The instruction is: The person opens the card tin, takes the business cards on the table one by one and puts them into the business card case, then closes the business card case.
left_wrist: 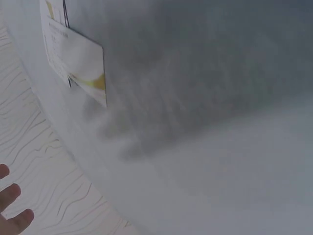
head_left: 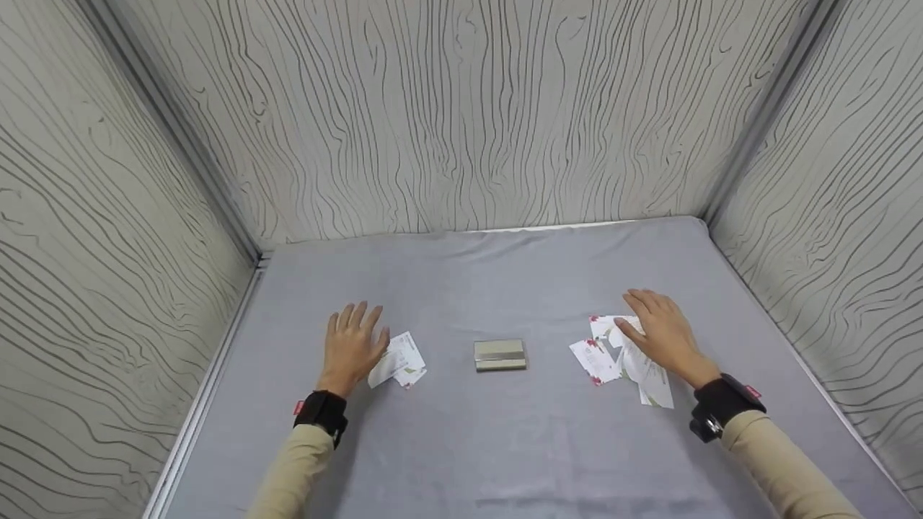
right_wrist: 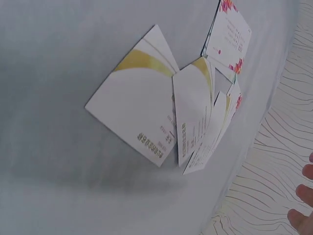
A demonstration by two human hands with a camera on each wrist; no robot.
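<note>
My left hand (head_left: 351, 347) hovers with spread fingers at the left edge of a small group of white cards (head_left: 408, 353), partly covering them in the head view. The left wrist view shows one card (left_wrist: 80, 61) with a gold curve lying over others. Over a larger spread of cards (head_left: 634, 364) on the right is my right hand (head_left: 665, 335), its fingers extended and holding nothing. Gold-banded cards (right_wrist: 132, 93) and a card with red floral corners (right_wrist: 229, 39) overlap there in the right wrist view. Between the hands lies a closed card case (head_left: 500, 355), tan with a silver band.
A grey cloth covers the table (head_left: 497, 447). Panels with a wood-grain line pattern (head_left: 461, 115) stand at the back and on both sides, joined by grey metal posts (head_left: 771, 108). Each wrist wears a black strap (head_left: 322, 412).
</note>
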